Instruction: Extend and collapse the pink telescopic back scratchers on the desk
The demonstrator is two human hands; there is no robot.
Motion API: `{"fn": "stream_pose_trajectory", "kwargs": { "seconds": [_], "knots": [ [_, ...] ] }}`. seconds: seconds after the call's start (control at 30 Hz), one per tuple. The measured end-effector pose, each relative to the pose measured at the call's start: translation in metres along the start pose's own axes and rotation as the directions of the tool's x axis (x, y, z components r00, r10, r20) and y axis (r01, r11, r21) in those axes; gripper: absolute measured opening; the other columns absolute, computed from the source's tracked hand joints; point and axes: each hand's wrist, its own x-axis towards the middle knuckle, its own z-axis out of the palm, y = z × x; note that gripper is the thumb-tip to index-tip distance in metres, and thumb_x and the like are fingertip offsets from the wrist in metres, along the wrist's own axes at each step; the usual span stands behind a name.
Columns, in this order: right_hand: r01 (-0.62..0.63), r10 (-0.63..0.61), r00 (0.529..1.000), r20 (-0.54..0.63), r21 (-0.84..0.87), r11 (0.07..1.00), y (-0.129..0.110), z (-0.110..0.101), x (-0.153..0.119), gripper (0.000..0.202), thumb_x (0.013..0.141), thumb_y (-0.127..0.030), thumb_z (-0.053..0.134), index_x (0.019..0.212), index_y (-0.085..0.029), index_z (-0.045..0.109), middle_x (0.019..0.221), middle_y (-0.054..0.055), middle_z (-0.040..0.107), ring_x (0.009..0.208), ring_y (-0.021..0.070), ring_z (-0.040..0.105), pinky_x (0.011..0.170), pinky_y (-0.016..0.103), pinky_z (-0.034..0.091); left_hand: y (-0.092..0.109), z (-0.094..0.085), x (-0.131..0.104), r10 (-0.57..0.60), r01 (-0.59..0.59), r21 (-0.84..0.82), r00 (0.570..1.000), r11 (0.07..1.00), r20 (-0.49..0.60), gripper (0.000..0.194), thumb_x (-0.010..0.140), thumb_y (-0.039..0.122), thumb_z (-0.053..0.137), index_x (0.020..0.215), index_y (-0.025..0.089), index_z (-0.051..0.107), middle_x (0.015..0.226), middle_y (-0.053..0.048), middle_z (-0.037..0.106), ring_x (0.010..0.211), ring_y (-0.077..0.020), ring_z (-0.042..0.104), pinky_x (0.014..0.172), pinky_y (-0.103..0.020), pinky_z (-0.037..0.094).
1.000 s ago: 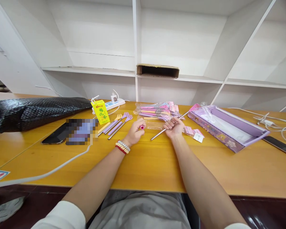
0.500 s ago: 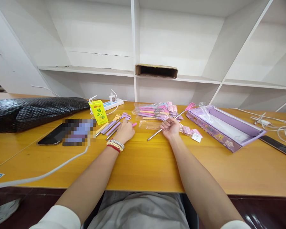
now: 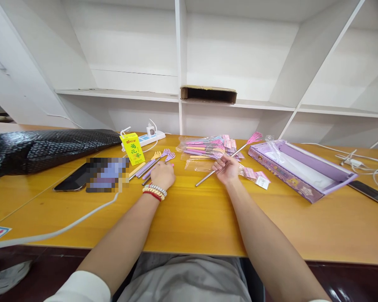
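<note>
My right hand [image 3: 227, 169] is closed around the metal rod of a back scratcher [image 3: 204, 178]. The rod slants up to a pink claw-shaped head on the right. My left hand [image 3: 162, 174] is closed on a pink handle, of which only a small tip shows past the fingers. Right beside it lie several back scratchers with yellow and purple claw heads [image 3: 169, 156], partly hidden by the hand. Behind my right hand is a pile of back scratchers in clear plastic wrappers [image 3: 204, 147], with pink tags.
A purple display box [image 3: 302, 191] stands at the right, near a dark phone [image 3: 373, 193] and white cables. To the left are a yellow drink carton [image 3: 133, 149], a power strip [image 3: 154, 136], a black phone [image 3: 72, 177] and a black wrapped bundle [image 3: 59, 147]. White shelving rises behind.
My left hand has turned slightly and drawn in, and less of the pink handle shows. The right hand keeps its grip on the back scratcher. The view has shifted a little.
</note>
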Motion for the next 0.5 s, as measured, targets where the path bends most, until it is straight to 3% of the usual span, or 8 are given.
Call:
{"fn": "stream_pose_trajectory", "kwargs": {
  "seconds": [0.4,0.5],
  "knots": [
    [-0.015,0.016,1.0,0.021,-0.029,0.999,0.002,-0.003,0.003,0.029,0.067,-0.024,0.054,0.055,-0.02,0.028,0.044,-0.007,0.024,0.04,0.0079,0.027,0.043,0.024,0.03,-0.014,0.007,0.013,-0.176,0.177,-0.009,0.971,0.984,-0.16,0.036,0.079,0.018,0.042,0.109,0.006,0.057,0.106,-0.021,0.054,0.102,-0.0318,0.052,0.081,-0.039,0.04],
    [-0.015,0.016,0.999,0.029,-0.036,0.999,0.002,-0.002,0.002,0.029,0.069,-0.027,0.054,0.056,-0.02,0.029,0.045,-0.007,0.024,0.04,0.0082,0.028,0.043,0.024,0.03,-0.014,0.008,0.016,-0.158,0.146,-0.074,0.967,0.986,-0.2,0.036,0.078,0.022,0.045,0.108,0.007,0.057,0.108,-0.02,0.054,0.104,-0.0318,0.051,0.085,-0.04,0.039]
  ]
}}
